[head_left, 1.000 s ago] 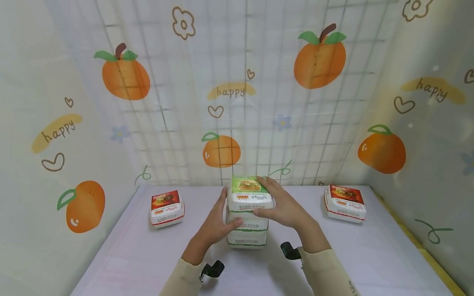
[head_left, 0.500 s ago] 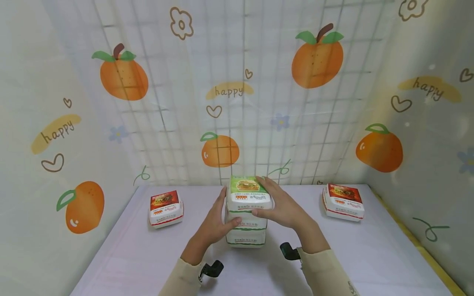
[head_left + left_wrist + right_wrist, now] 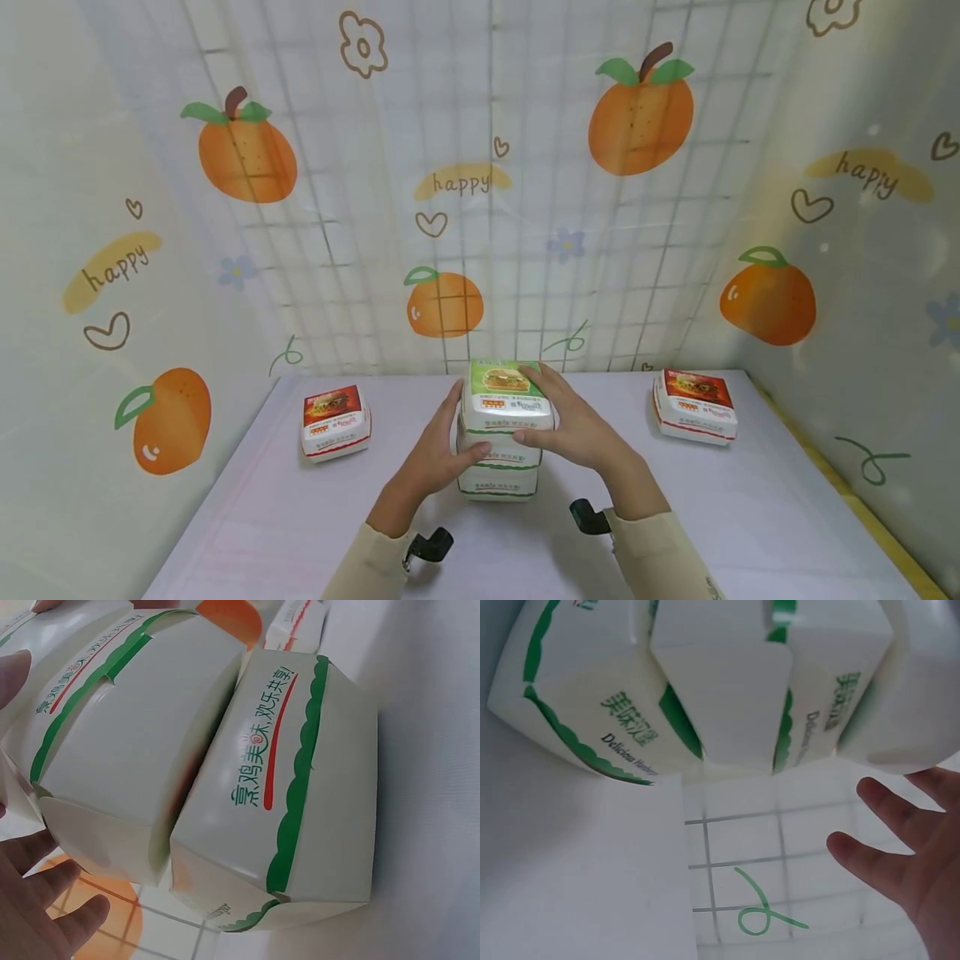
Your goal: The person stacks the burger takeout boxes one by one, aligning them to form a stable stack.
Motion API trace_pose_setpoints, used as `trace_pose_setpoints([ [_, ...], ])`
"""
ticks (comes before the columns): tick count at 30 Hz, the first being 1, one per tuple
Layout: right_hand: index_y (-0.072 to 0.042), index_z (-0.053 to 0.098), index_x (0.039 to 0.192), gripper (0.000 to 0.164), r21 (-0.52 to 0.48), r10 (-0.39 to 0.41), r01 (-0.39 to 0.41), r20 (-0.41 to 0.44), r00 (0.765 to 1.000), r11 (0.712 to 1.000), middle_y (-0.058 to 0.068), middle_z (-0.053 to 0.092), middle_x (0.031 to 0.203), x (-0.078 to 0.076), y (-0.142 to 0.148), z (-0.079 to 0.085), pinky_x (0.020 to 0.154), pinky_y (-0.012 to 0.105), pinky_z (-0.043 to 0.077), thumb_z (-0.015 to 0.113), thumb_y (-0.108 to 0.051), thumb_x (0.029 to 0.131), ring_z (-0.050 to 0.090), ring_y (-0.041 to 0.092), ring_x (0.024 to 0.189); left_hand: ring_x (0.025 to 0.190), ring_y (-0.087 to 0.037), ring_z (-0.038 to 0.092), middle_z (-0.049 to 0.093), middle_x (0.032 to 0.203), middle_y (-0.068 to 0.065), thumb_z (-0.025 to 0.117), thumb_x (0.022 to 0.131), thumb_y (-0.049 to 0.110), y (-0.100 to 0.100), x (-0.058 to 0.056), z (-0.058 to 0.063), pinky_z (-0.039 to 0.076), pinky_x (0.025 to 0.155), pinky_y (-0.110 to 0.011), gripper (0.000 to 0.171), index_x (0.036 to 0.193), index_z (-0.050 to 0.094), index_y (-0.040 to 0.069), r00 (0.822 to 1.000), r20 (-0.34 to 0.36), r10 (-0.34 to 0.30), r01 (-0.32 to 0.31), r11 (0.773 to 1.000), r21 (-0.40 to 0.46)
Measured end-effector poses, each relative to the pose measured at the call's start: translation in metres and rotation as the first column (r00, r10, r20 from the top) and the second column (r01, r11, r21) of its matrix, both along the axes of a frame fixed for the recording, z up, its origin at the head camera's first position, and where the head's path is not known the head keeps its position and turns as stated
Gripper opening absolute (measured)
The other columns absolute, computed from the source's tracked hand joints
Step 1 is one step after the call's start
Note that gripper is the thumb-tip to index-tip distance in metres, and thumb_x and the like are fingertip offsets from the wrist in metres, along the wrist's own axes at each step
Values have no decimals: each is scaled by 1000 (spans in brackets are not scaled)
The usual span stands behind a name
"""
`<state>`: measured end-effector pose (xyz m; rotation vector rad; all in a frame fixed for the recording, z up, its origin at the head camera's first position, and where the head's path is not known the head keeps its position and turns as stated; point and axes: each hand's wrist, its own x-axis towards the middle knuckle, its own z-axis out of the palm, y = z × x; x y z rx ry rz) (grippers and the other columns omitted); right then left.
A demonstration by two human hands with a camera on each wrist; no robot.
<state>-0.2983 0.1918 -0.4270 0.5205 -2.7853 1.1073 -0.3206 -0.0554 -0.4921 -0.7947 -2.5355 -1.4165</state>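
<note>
Three white-and-green burger boxes stand stacked at the middle of the table. The top burger box (image 3: 507, 400) has a green lid with a burger picture and sits slightly out of line with the middle box (image 3: 510, 454). The bottom box (image 3: 498, 483) rests on the table. My right hand (image 3: 581, 425) grips the top box's right side, thumb in front and fingers over the far corner. My left hand (image 3: 435, 454) holds the stack's left side, thumb on the middle box's front. In the left wrist view, several left fingers (image 3: 56, 889) spread beside the boxes.
A red-topped burger box (image 3: 336, 423) lies at the back left of the table, another red-topped box (image 3: 694, 408) at the back right. Behind them hangs a fruit-printed curtain (image 3: 525, 292) over a wire grid. A yellow strip (image 3: 847, 500) runs along the right edge.
The top box and my right hand have shifted very slightly right and down against the lower boxes. My left hand stays almost still; the head view has drifted a little.
</note>
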Motion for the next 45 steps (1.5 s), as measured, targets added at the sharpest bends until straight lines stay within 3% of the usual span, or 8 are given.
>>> trace_pose_setpoints([
  [13,-43,20,153,101,47,-8,9,-12,1000,999,6,12,161,1,-3,7,94,74,31,69,-73,70,24,43,140,143,-14,22,21,158,10,67,84,55,-3,-2,1,30,109,-51,97,157,7,32,1000,-15,-6,7,1000,24],
  [39,-37,15,156,108,31,0,1,-23,1000,1000,2,13,161,-1,-6,5,98,72,29,70,-72,70,18,37,143,143,-16,23,22,158,8,68,83,57,-3,-6,-2,30,109,-52,100,156,4,33,999,-35,-11,13,998,55],
  [45,-38,12,156,110,8,10,-10,-30,1000,1000,-1,12,161,-1,-7,4,100,70,28,72,-71,69,20,34,143,143,-19,23,24,158,1,71,83,51,-5,-4,-1,30,109,-51,103,157,4,28,999,-42,-11,14,997,71],
])
